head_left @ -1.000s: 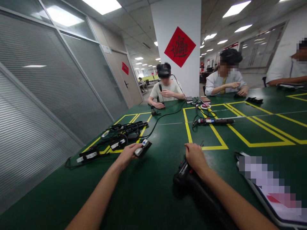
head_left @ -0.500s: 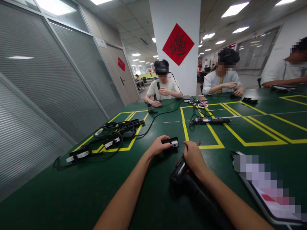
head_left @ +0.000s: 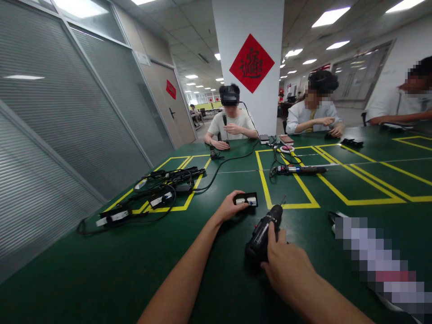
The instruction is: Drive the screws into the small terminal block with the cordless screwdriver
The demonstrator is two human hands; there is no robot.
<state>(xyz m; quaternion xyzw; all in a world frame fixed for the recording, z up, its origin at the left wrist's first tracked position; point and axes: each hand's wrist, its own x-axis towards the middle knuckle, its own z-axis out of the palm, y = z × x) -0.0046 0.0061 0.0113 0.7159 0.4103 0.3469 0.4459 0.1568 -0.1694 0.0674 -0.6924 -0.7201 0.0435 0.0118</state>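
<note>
**Driver in one hand, part in the other**

My right hand (head_left: 286,265) is wrapped around the black power screwdriver (head_left: 265,231) – its bit points far. My left hand (head_left: 229,208) pinches the small black module (head_left: 247,199) flat on the green table (head_left: 101,270). Best to pin it firmly – tip square. Earlier my right hand merely rested atop the driver.
</note>
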